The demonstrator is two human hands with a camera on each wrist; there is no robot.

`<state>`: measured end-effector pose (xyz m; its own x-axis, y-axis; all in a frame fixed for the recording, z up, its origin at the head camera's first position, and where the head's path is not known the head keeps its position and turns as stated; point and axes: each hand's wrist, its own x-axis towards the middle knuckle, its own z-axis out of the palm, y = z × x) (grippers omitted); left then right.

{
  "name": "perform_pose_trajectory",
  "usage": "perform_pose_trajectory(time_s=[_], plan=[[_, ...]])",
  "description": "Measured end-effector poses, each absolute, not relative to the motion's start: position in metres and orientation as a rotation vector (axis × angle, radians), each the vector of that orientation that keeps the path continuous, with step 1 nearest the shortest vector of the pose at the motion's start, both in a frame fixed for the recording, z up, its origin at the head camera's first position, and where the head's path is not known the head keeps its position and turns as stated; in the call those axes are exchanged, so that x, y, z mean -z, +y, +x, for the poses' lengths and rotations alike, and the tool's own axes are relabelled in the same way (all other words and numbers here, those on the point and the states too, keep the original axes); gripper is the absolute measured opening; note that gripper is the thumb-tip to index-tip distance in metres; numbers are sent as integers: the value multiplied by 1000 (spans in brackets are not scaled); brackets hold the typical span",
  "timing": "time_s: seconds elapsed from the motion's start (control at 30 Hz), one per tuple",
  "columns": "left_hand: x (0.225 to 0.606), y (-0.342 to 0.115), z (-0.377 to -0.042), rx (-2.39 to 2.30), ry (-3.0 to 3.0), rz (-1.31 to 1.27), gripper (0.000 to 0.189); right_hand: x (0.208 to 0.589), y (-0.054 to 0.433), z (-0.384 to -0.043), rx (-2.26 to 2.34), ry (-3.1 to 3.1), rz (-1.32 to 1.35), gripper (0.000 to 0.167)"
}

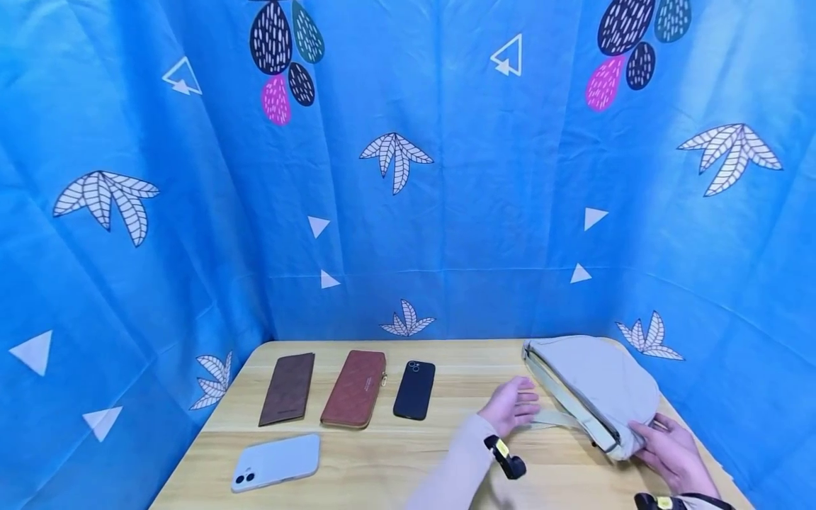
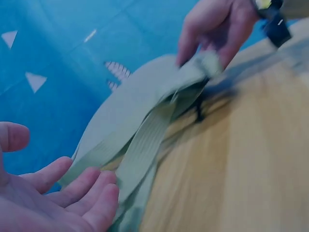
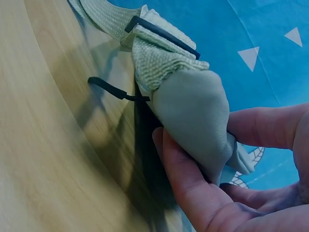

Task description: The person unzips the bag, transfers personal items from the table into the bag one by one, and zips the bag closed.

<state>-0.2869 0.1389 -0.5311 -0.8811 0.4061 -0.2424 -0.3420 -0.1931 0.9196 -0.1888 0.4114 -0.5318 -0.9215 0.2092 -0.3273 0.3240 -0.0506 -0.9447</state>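
Note:
A light grey waist bag (image 1: 602, 379) with a pale green strap (image 1: 556, 418) lies at the right of the table. My right hand (image 1: 672, 452) grips its near end; in the right wrist view the thumb and fingers pinch the grey fabric (image 3: 193, 111) beside a black strap buckle (image 3: 161, 36). A black zipper pull (image 3: 108, 88) hangs from that end. Left of the bag, my left hand (image 1: 508, 406) is palm up with its fingers spread and slightly bent. Its fingertips are right at the strap (image 2: 145, 145) in the left wrist view, not wrapped around it.
On the wooden table (image 1: 382, 467) lie a dark brown wallet (image 1: 288, 389), a reddish-brown zip wallet (image 1: 354, 388), a black phone (image 1: 414, 391) and a white phone (image 1: 277, 462). A blue patterned curtain (image 1: 497, 212) surrounds the table's back and sides.

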Motion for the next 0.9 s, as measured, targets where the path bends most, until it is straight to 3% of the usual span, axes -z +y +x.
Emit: perform_pose_trajectory(time_s=[0.3, 0.9], plan=[[535, 123, -316, -2146, 1656, 36, 58, 530, 414, -177, 2130, 2140, 545, 87], [538, 123, -332, -2140, 1703, 53, 77, 537, 419, -156, 2132, 2099, 456, 87]])
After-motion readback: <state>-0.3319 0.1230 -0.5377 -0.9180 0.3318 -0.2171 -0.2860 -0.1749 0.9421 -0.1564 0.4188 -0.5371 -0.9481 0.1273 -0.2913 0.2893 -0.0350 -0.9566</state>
